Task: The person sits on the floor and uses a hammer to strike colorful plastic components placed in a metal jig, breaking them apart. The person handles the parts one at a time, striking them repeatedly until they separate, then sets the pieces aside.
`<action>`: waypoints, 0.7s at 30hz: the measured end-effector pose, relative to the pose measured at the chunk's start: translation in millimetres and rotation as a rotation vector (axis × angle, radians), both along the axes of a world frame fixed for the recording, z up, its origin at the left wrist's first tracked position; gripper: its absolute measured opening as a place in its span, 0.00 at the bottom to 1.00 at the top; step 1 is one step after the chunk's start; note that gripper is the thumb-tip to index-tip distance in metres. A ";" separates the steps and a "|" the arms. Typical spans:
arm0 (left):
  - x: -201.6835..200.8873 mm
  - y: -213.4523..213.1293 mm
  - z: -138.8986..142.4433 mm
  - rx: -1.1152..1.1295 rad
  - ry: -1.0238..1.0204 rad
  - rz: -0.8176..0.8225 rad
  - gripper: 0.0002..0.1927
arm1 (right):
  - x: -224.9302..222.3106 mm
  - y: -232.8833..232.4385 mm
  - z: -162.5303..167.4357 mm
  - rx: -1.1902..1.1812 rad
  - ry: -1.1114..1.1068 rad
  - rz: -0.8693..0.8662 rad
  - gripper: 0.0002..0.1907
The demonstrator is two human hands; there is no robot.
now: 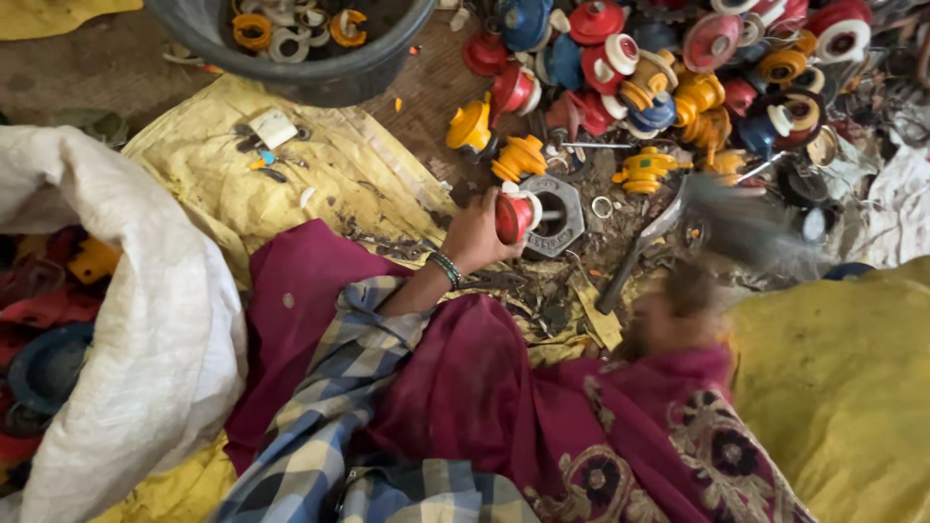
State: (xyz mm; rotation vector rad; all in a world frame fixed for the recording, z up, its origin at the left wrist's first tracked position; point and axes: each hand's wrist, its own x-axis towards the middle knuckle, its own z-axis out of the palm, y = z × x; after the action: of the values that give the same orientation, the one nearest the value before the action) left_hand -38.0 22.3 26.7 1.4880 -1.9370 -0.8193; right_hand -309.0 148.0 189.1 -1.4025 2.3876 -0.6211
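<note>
The left hand (475, 235) clenched a red and white spool (518, 215), pressing it sideways against a grey hexagonal nut (554, 215) on the floor, seemingly as a brace. The right hand (668, 315) was a blur gripping a hammer (639, 247); its fingers couldn't be made out.

Red-and-white plastic spool (516, 215) lies sideways over a grey hexagonal nut (565, 199).

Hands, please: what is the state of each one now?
Left hand: closed on a red spool.
Right hand: blurred, grips a hammer.
</note>
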 end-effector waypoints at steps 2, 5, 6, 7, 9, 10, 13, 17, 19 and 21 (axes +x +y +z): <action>1.4 -0.2 2.1 0.012 -0.039 0.004 0.55 | -4.6 -10.2 28.3 -0.630 -0.174 0.225 0.38; 4.2 0.4 3.7 -0.028 -0.076 -0.002 0.56 | -22.5 -14.9 48.5 -1.132 -0.328 0.460 0.36; 4.9 1.2 4.5 -0.034 -0.064 0.002 0.54 | -24.8 -15.6 42.8 -1.186 -0.319 0.494 0.35; 5.7 2.5 5.5 -0.038 -0.051 0.007 0.52 | -24.9 -18.3 30.7 -1.110 -0.282 0.469 0.35; 6.0 4.3 9.1 -0.061 -0.029 0.015 0.49 | -14.1 -23.3 -13.6 -0.676 -0.085 0.358 0.34; 5.8 5.7 11.4 -0.081 -0.020 0.014 0.49 | -4.9 -28.6 -43.6 -0.317 0.109 0.351 0.33; 4.0 2.1 20.1 -0.174 -0.014 0.008 0.47 | 14.2 -40.8 -118.1 0.262 0.202 0.474 0.32; 17.4 2.1 20.6 -0.035 0.025 0.081 0.40 | 8.0 -30.1 -133.3 0.195 -0.136 0.225 0.29; 28.7 1.7 15.2 0.113 -0.101 0.049 0.48 | -1.1 -20.1 -105.8 0.180 -0.319 0.019 0.32; 33.1 8.6 8.2 0.160 -0.125 0.056 0.53 | -6.5 -10.6 -69.4 -0.429 0.059 0.362 0.34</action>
State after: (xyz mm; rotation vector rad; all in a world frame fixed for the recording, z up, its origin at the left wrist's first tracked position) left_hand -4.9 30.9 34.9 1.7161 -1.9482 -0.8933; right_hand -315.5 137.4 119.7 -1.9900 2.0326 -1.0399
